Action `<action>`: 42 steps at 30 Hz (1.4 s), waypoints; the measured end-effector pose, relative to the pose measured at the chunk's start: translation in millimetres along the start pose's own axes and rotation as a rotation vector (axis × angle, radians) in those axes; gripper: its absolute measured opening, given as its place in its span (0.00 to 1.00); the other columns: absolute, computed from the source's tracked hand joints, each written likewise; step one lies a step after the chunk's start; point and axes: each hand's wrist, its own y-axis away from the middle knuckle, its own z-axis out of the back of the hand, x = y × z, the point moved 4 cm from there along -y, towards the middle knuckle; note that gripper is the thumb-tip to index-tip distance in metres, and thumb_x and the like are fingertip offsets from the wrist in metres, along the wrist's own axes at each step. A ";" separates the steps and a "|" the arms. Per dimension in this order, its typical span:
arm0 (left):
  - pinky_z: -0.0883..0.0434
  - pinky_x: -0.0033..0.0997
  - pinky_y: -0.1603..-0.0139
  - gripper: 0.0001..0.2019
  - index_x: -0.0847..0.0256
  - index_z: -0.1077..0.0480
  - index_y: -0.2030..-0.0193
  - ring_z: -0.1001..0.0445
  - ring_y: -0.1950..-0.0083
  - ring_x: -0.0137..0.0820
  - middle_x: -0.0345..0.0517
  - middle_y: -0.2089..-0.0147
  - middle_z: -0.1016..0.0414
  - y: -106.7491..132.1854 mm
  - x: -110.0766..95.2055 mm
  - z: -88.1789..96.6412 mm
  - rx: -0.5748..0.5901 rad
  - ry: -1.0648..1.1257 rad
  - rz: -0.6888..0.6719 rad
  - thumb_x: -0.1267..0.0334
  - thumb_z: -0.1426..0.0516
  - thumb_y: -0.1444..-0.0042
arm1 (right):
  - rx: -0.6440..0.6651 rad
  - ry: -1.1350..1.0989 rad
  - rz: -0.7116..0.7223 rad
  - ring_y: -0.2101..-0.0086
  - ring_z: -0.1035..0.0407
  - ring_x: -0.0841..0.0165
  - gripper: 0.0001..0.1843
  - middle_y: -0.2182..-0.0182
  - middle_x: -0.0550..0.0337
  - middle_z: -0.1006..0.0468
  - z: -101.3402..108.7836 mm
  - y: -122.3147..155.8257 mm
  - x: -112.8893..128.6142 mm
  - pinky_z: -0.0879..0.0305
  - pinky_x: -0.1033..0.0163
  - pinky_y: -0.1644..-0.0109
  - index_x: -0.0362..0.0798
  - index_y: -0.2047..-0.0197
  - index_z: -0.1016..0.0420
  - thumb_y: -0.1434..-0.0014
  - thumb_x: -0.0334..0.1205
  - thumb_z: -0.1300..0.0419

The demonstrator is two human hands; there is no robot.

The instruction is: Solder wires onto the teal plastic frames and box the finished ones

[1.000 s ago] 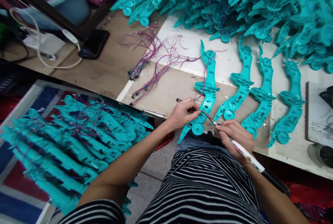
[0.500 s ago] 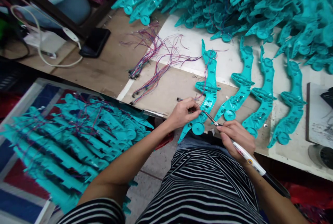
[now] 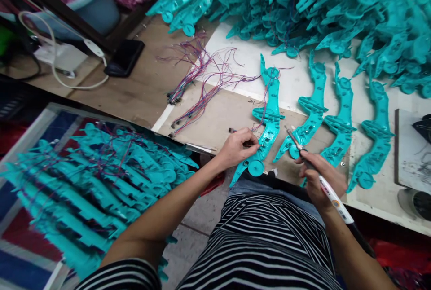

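fingers (image 3: 249, 140) of my left hand (image 3: 237, 147) pinch down on a teal shell (image 3: 270, 115); my right hand (image 3: 318, 177) clamps the soldering iron (image 3: 332, 196). bin (image 3: 39, 124) beside me holds wired shells (image 3: 101, 177).

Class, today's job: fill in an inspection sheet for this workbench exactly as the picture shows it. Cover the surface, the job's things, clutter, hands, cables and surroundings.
Surface: wooden bench, partly covered by a white sheet.
Job's things: wired shell in front of the person; soldering iron; row of three shells to its right.
Clutter: heap of teal shells at the back; loose wires; black phone.
Hands: left hand pinches the wired shell's edge; right hand grips the soldering iron, tip clear of that shell.
Cables: white cable loops at the bench's left end.
Surroundings: pile of wired shells at the person's left; bucket.
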 end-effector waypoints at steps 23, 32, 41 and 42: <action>0.31 0.31 0.60 0.07 0.61 0.30 0.69 0.29 0.64 0.32 0.46 0.67 0.28 3.1 -4.9 -1.1 -0.099 -0.367 -0.105 0.65 0.45 0.39 | 0.177 0.590 0.089 0.47 0.26 0.55 0.20 0.50 0.49 0.20 2.7 -18.5 -72.3 0.30 0.53 0.47 0.49 0.41 0.30 0.35 0.41 0.42; 0.29 0.38 0.49 0.11 0.62 0.27 0.56 0.27 0.52 0.38 0.53 0.55 0.25 -9.5 -1.1 22.1 -0.192 -0.484 -0.101 0.58 0.41 0.41 | 0.165 0.531 0.056 0.42 0.30 0.50 0.27 0.42 0.43 0.26 5.9 -16.2 -69.6 0.29 0.47 0.44 0.49 0.34 0.36 0.34 0.45 0.43; 0.32 0.47 0.47 0.15 0.62 0.22 0.53 0.28 0.46 0.51 0.58 0.52 0.21 22.7 30.1 174.2 -0.078 -1.100 0.753 0.66 0.45 0.44 | 0.152 0.527 0.047 0.46 0.27 0.50 0.30 0.42 0.43 0.26 11.1 -13.2 -67.9 0.29 0.46 0.45 0.48 0.33 0.36 0.34 0.51 0.43; 0.31 0.46 0.48 0.15 0.61 0.21 0.53 0.27 0.47 0.51 0.57 0.53 0.20 22.7 31.5 177.7 0.007 -1.125 0.760 0.66 0.46 0.44 | 0.144 0.523 0.050 0.46 0.27 0.50 0.30 0.42 0.44 0.26 10.7 -13.7 -67.6 0.29 0.47 0.44 0.48 0.33 0.36 0.35 0.50 0.42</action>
